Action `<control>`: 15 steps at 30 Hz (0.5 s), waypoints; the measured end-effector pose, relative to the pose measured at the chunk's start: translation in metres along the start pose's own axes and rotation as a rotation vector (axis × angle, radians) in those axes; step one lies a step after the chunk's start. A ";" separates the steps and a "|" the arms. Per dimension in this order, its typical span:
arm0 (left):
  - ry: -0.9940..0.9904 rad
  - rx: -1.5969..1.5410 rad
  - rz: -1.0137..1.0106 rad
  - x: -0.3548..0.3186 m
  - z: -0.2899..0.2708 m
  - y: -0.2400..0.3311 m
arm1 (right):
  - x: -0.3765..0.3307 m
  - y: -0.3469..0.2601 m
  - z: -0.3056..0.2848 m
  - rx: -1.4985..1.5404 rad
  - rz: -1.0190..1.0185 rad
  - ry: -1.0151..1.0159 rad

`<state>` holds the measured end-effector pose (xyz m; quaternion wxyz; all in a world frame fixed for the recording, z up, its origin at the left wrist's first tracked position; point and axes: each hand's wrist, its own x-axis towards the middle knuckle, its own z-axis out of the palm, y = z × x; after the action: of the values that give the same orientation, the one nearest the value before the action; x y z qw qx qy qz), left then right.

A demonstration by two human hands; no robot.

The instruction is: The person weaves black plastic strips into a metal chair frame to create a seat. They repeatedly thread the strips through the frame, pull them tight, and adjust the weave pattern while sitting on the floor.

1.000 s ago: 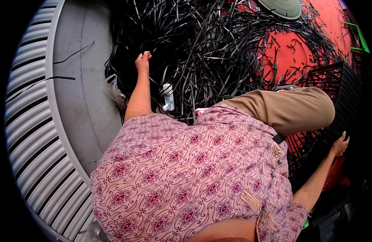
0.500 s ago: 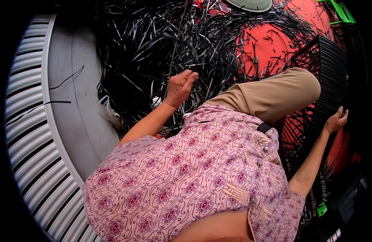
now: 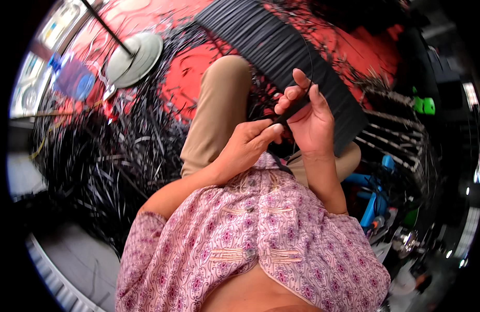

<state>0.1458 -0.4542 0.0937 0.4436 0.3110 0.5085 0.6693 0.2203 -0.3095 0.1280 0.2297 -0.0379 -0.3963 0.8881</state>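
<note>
My left hand (image 3: 250,143) pinches a dark strip (image 3: 285,117), plastic-looking, between thumb and fingertips in front of my lap. My right hand (image 3: 313,122) is raised just to the right, its palm toward me and its fingers half curled. Between its thumb and fingers the strip passes loosely, and a thin end arcs up above them. Behind both hands, a long black piece wrapped in close-set strips (image 3: 281,44) slants from the top middle down toward my right knee.
Loose black strips (image 3: 130,151) lie heaped at the left over a red floor (image 3: 185,78). A round pale stand base with a pole (image 3: 143,62) and a clear blue water jug (image 3: 76,80) stand at the upper left. Blue-framed object (image 3: 372,205) sits at right.
My view has swung to the right. My hands were apart, the right at the black strip-wrapped piece; now they are together before my lap with a strip between them.
</note>
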 end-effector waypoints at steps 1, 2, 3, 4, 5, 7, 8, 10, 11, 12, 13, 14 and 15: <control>-0.047 0.005 -0.149 0.005 0.004 0.000 | -0.001 -0.012 -0.006 0.112 -0.070 -0.005; -0.116 0.012 -0.157 0.009 0.009 0.000 | -0.006 -0.023 -0.012 0.127 -0.078 0.078; -0.135 0.086 -0.248 0.012 0.011 -0.001 | -0.008 -0.028 -0.019 0.158 -0.066 0.050; -0.178 0.158 -0.151 0.014 0.011 -0.002 | -0.009 -0.033 -0.026 0.162 -0.040 0.119; -0.186 0.260 -0.100 0.012 0.011 -0.006 | -0.013 -0.038 -0.035 0.169 -0.027 0.150; -0.189 0.498 -0.022 0.003 -0.007 -0.014 | -0.012 -0.062 -0.064 0.202 -0.063 0.243; -0.189 0.594 -0.050 -0.008 -0.025 -0.019 | -0.010 -0.084 -0.084 0.194 -0.129 0.276; 0.022 0.876 0.007 -0.051 -0.067 -0.037 | -0.006 -0.136 -0.131 0.179 -0.249 0.343; 0.032 1.143 0.127 -0.073 -0.098 -0.049 | -0.006 -0.169 -0.158 0.145 -0.303 0.311; 0.295 1.156 -0.071 -0.096 -0.128 -0.067 | -0.011 -0.206 -0.185 0.091 -0.402 0.475; 0.423 1.103 -0.184 -0.127 -0.162 -0.082 | -0.018 -0.249 -0.210 0.000 -0.473 0.459; 0.574 1.061 -0.096 -0.157 -0.196 -0.096 | -0.029 -0.293 -0.234 -0.017 -0.584 0.608; 0.829 0.547 -0.195 -0.187 -0.228 -0.108 | -0.044 -0.333 -0.253 -0.045 -0.666 0.675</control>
<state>0.0554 -0.7071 -0.0692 0.1671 0.0747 0.8252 0.5343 0.4487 0.0378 0.1901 0.6171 -0.2003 -0.3092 0.6954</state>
